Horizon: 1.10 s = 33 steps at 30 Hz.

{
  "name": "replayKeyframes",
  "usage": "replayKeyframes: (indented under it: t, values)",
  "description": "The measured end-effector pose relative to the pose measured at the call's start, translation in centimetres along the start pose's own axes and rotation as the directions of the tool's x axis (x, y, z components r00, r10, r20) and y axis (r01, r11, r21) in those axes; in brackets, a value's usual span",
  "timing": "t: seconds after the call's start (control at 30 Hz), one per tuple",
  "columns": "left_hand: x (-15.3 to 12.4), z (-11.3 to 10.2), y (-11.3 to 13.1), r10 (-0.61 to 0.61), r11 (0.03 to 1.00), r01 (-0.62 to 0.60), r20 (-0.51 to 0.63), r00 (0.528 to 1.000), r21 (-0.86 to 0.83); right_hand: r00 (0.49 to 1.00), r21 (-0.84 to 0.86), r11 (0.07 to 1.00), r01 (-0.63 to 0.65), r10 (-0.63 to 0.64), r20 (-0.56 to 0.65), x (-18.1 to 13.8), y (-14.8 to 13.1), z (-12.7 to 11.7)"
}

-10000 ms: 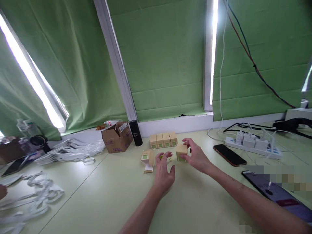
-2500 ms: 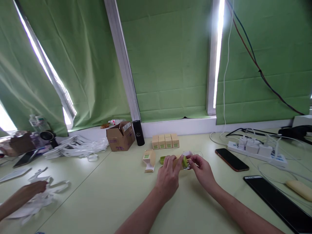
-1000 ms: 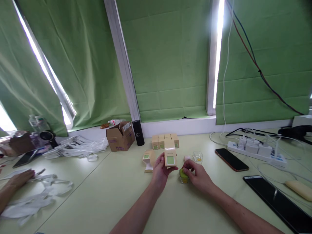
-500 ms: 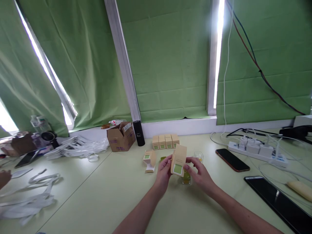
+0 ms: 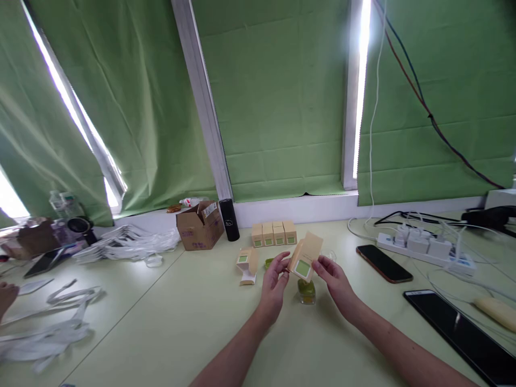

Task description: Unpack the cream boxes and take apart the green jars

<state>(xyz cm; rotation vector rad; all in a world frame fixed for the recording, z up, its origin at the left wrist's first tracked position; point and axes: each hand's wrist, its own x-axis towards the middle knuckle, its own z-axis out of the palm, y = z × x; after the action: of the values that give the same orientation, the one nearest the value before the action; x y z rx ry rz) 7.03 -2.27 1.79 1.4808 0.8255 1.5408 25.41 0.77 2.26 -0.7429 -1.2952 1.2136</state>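
Note:
Both my hands hold a small tan carton with a green label (image 5: 306,257), tilted above the table. My left hand (image 5: 274,282) pinches its lower left corner, and my right hand (image 5: 334,275) grips its right side. Under the carton a small glass jar with green contents (image 5: 307,291) stands on the table. A green lid (image 5: 269,263) lies just behind my left hand. An open, flattened carton (image 5: 246,263) stands to the left. A row of several closed tan cartons (image 5: 274,234) lines the back.
A brown cardboard box (image 5: 199,231) and a black cylinder (image 5: 229,219) stand at the back. White straps (image 5: 121,246) pile at left, where another person's hand (image 5: 5,295) shows. Two phones (image 5: 384,263), a power strip (image 5: 425,248) and cables lie at right.
The carton has tilted further and my right hand has taken hold of its right side. The jar now stands alone on the table beneath it.

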Motion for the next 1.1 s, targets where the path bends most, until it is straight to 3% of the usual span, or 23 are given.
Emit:
replayKeyframes:
  t: [0.1, 0.2, 0.53, 1.1]
  values:
    - [-0.3, 0.0, 0.0, 0.066, 0.978, -0.069, 0.023, 0.998, 0.196, 0.999, 0.004, 1.000, -0.010, 0.011, -0.049, 0.1, 0.0, 0.0]
    - [-0.4, 0.1, 0.1, 0.093, 0.951, -0.108, 0.063, 0.994, 0.289, 0.997, -0.007, 1.000, -0.005, 0.005, -0.075, 0.4, 0.4, 0.1]
    - [-0.4, 0.4, 0.3, 0.116, 0.942, -0.136, 0.083, 0.990, 0.306, 1.000, 0.094, 0.995, -0.022, 0.024, -0.018, 0.5, 1.8, 0.0]
    - [-0.3, 0.2, 0.2, 0.090, 0.934, -0.106, 0.062, 0.994, 0.341, 0.997, -0.078, 0.994, 0.079, -0.077, 0.029, 0.4, 1.6, -0.2]
